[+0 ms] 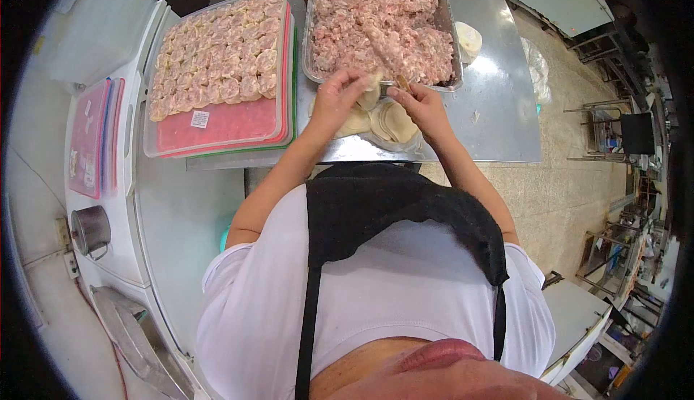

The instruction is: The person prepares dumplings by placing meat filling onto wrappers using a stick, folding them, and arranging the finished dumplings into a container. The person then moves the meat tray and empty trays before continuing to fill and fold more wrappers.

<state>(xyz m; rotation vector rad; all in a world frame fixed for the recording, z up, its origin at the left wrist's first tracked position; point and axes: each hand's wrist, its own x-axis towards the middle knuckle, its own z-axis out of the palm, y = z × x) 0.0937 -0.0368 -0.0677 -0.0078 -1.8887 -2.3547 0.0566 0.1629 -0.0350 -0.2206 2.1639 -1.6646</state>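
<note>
My left hand pinches a pale round dumpling wrapper by its side, just in front of the meat pan. Fingers of my right hand are closed around a small brown stick-like tool, whose tip points toward the pan; its full shape is hidden. Minced pink meat is heaped in the metal pan beyond both hands. Under the hands, near the table's front edge, lies a stack of round wrappers, with more wrappers to its left.
To the left, a tray with a pink base holds rows of filled dumplings. More wrappers lie right of the pan on the metal table. A white freezer stands at left, with a metal pot nearby.
</note>
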